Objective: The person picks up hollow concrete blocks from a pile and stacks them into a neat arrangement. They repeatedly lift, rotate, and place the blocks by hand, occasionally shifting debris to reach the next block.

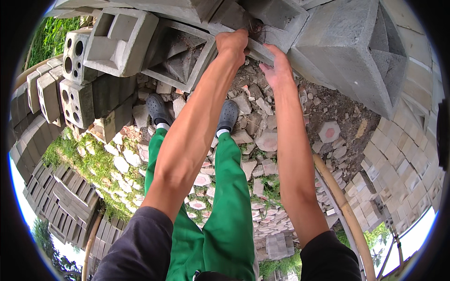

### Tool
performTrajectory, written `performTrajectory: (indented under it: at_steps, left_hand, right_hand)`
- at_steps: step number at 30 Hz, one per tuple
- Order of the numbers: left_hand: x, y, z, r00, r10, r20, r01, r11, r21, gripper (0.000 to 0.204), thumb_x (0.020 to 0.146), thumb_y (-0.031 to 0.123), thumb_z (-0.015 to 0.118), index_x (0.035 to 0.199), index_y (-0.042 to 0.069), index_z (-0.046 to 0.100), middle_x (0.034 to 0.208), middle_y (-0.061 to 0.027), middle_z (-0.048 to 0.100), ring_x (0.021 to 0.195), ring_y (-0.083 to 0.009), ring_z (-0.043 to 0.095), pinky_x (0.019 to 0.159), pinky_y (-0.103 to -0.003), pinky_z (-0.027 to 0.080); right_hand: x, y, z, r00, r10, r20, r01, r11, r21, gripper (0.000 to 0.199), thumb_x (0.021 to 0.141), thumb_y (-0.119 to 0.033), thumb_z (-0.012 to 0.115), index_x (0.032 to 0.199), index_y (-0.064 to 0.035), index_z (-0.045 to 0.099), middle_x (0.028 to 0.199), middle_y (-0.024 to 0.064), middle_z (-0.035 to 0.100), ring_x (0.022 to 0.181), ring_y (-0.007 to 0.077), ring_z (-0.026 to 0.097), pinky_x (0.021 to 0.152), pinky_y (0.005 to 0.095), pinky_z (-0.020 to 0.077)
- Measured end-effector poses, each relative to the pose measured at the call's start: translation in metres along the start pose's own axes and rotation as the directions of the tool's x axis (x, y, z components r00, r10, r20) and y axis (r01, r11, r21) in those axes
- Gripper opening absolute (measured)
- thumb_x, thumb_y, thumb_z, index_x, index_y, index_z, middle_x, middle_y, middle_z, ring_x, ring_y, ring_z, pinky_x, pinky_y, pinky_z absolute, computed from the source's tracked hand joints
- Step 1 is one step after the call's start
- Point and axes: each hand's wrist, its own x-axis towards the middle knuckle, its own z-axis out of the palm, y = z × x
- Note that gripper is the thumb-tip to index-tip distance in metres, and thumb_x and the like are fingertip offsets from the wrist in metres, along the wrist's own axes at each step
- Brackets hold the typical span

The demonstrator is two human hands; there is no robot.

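Note:
At the top centre, my left hand (232, 44) is closed over the near edge of a hollow grey concrete block (276, 40); its fingertips are mostly hidden. My right hand (280, 69) is beside the same near edge, with the index finger stretched toward it and the thumb apart. Dark, thin debris lies on the block just beyond my hands. To the left, a square concrete block with a pyramid-shaped hollow (196, 77) is tilted close to my left wrist. A large block with angled recesses (344, 51) stands to the right of my right hand.
A recessed block (121, 42) and blocks with round holes (75, 103) are stacked at left. Broken paving pieces (243, 103) and soil (347, 145) cover the ground around my grey clogs (228, 115). A yellowish pole (344, 210) curves past my right arm, near stacked pale blocks (398, 159).

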Motion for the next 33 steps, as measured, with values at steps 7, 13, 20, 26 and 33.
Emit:
performTrajectory:
  at_steps: [7,13,20,26,33]
  left_hand:
    - [0.015,-0.010,0.002,0.992,-0.001,-0.127,0.013,0.996,0.090,0.037,0.088,0.015,0.068,0.110,-0.013,0.060,0.114,-0.0227,0.062,0.098,-0.0321,0.065,0.076,-0.045,0.059]
    - [0.001,-0.009,-0.017,0.994,-0.012,-0.107,0.032,0.982,0.189,0.096,0.082,0.029,0.071,0.144,-0.019,0.016,0.124,-0.0348,0.058,0.119,-0.0398,0.060,0.103,-0.038,0.046]
    - [-0.058,-0.041,-0.074,0.982,0.074,-0.173,-0.042,0.982,0.185,0.071,0.082,0.019,0.070,0.134,-0.013,0.035,0.120,-0.0276,0.060,0.111,-0.0359,0.061,0.093,-0.041,0.048]
    - [-0.111,-0.113,-0.147,0.967,0.111,-0.229,-0.106,0.994,0.033,0.047,0.084,0.010,0.066,0.125,-0.002,0.047,0.107,-0.0150,0.064,0.089,-0.0252,0.065,0.069,-0.040,0.056]
    - [-0.175,-0.095,-0.255,0.946,0.093,-0.311,-0.062,0.992,0.109,0.040,0.080,0.005,0.066,0.116,-0.007,0.053,0.096,-0.0131,0.066,0.080,-0.0202,0.064,0.072,-0.033,0.052]
  right_hand:
    - [-0.022,-0.008,0.010,0.998,0.056,0.017,-0.057,0.996,0.067,0.056,0.080,-0.024,0.076,0.128,-0.0092,0.051,0.130,0.0124,0.048,0.120,0.0348,0.040,0.105,0.0475,0.0365]
    - [-0.041,-0.004,0.011,0.996,0.083,0.023,-0.084,0.992,0.091,0.053,0.081,-0.020,0.075,0.126,-0.0052,0.052,0.131,0.0130,0.048,0.119,0.0319,0.042,0.101,0.0470,0.0410]
    - [-0.102,0.050,0.000,0.998,0.064,0.003,-0.063,0.990,0.128,0.043,0.086,-0.014,0.070,0.125,-0.0041,0.054,0.126,0.0124,0.056,0.116,0.0303,0.053,0.103,0.0496,0.0431]
    - [-0.192,0.099,-0.003,0.999,0.039,0.010,-0.039,0.999,0.037,0.054,0.085,-0.010,0.067,0.136,-0.0039,0.049,0.132,0.0108,0.056,0.123,0.0291,0.053,0.107,0.0530,0.0404]
    - [-0.266,0.192,0.019,0.986,0.156,0.060,-0.161,0.982,0.100,0.066,0.086,-0.005,0.068,0.144,-0.0007,0.037,0.139,0.0129,0.050,0.126,0.0245,0.050,0.110,0.0407,0.0365]
